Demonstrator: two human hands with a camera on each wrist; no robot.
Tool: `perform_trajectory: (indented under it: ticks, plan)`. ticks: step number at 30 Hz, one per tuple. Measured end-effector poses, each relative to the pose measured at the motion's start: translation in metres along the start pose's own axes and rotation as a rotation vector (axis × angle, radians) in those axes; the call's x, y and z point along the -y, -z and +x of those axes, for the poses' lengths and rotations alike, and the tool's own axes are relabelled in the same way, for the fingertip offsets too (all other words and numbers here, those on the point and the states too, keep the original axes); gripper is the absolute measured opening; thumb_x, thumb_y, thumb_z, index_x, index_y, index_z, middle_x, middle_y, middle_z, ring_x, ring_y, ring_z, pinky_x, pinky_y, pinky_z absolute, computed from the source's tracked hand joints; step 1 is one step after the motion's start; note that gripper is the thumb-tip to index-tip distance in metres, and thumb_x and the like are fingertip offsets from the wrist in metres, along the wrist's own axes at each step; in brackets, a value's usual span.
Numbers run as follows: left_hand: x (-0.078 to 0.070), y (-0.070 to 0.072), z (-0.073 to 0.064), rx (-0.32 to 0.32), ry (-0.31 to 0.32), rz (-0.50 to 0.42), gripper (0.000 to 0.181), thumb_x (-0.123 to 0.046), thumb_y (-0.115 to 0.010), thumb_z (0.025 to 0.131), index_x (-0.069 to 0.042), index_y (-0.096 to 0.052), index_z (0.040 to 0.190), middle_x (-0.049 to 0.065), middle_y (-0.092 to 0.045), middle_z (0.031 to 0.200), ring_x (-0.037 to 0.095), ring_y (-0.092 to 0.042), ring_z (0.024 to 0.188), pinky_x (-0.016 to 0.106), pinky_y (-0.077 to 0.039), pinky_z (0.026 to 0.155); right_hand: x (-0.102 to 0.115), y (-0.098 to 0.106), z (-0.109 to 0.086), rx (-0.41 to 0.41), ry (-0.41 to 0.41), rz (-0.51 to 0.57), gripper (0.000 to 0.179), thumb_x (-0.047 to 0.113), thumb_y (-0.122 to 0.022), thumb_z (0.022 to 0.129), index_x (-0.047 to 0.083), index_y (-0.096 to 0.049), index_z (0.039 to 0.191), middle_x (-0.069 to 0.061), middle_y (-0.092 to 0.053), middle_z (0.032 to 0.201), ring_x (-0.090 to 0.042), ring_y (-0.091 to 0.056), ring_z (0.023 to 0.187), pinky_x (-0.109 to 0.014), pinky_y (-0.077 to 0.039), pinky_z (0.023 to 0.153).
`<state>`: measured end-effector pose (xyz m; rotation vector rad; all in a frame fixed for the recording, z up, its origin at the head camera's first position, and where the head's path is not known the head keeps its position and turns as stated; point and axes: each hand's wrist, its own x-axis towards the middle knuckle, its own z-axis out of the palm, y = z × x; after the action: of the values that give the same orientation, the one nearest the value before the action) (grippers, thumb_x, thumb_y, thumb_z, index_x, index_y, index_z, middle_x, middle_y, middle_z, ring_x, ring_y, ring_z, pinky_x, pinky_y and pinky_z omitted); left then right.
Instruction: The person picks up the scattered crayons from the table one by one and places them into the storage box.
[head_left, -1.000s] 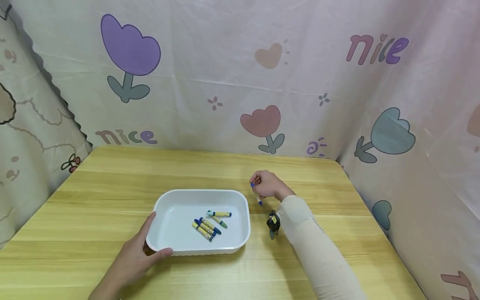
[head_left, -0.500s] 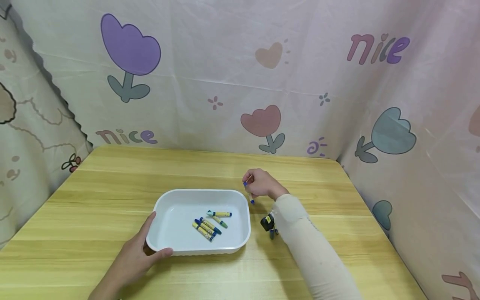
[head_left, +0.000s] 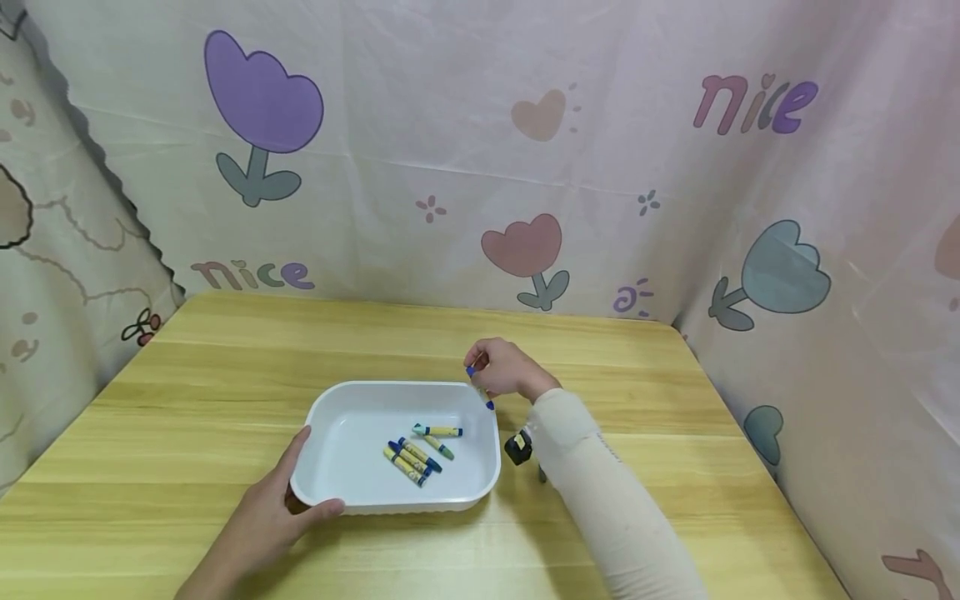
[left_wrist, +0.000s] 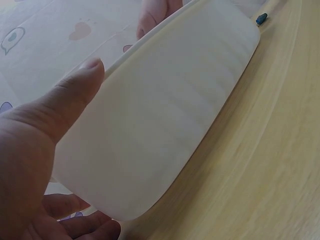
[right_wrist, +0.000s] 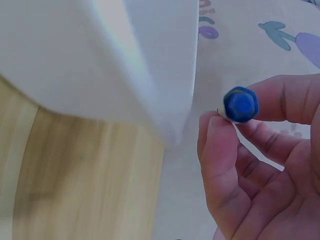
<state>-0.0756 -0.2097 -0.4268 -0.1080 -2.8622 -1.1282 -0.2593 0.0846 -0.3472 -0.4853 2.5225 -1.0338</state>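
A white plastic tray [head_left: 337, 458] sits on the table with several yellow-wrapped crayons [head_left: 408, 462] in it, their ends blue and green. My left hand [head_left: 266, 508] grips the tray's near left corner, its thumb against the front wall and fingers at the left end, as the left wrist view [left_wrist: 30, 145] also shows. Over the tray's far right corner, my right hand [head_left: 510, 371] pinches a blue crayon [right_wrist: 241, 105] between thumb and fingertips. That crayon slants, its lower tip by the rim.
Right of the tray, a dark green crayon end [head_left: 542, 474] shows on the wooden table [head_left: 420, 558], mostly hidden by the right sleeve [head_left: 607, 492]. A small black camera [head_left: 518, 447] hangs at the right wrist. A patterned curtain [head_left: 405, 108] surrounds the table's back and sides.
My right hand has moved left with the blue crayon, from beside the tray to its far right corner. The left hand and tray stay in place.
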Motion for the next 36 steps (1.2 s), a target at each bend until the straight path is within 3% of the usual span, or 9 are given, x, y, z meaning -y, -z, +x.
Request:
perform_trajectory:
  ticks: [6, 18, 29, 36]
  plan:
    - [0.000, -0.001, 0.001, 0.003, -0.001, -0.010, 0.106, -0.046, -0.072, 0.073, -0.017, -0.003, 0.148, 0.032, -0.036, 0.133, 0.045, -0.044, 0.113, 0.059, -0.036, 0.086, 0.011, -0.004, -0.001, 0.041, 0.012, -0.043, 0.023, 0.003, -0.063, 0.082, 0.006, -0.059, 0.104, -0.006, -0.056, 0.092, -0.021, -0.056, 0.075, -0.027, -0.051, 0.058]
    - [0.002, -0.001, -0.002, 0.011, 0.011, 0.001, 0.106, -0.046, -0.071, 0.073, -0.015, -0.002, 0.148, 0.033, -0.032, 0.136, 0.048, -0.042, 0.114, 0.061, -0.036, 0.084, 0.027, -0.023, 0.004, 0.214, 0.070, -0.154, 0.025, 0.004, -0.064, 0.083, 0.010, -0.061, 0.107, 0.001, -0.057, 0.093, -0.016, -0.056, 0.076, -0.027, -0.051, 0.060]
    - [0.000, -0.001, 0.002, 0.017, 0.011, -0.001, 0.106, -0.047, -0.071, 0.074, -0.017, -0.001, 0.148, 0.033, -0.032, 0.136, 0.049, -0.041, 0.114, 0.061, -0.036, 0.084, 0.034, -0.039, 0.010, 0.333, 0.033, -0.225, 0.020, 0.005, -0.064, 0.084, 0.016, -0.063, 0.101, 0.004, -0.056, 0.092, -0.014, -0.056, 0.080, -0.025, -0.050, 0.062]
    - [0.000, -0.001, 0.002, 0.025, 0.018, 0.010, 0.106, -0.047, -0.070, 0.074, -0.017, 0.000, 0.148, 0.033, -0.030, 0.137, 0.049, -0.040, 0.115, 0.061, -0.035, 0.084, 0.032, -0.048, 0.013, 0.357, 0.018, -0.240, 0.018, 0.007, -0.065, 0.084, 0.019, -0.063, 0.098, 0.005, -0.057, 0.092, -0.014, -0.056, 0.079, -0.025, -0.049, 0.063]
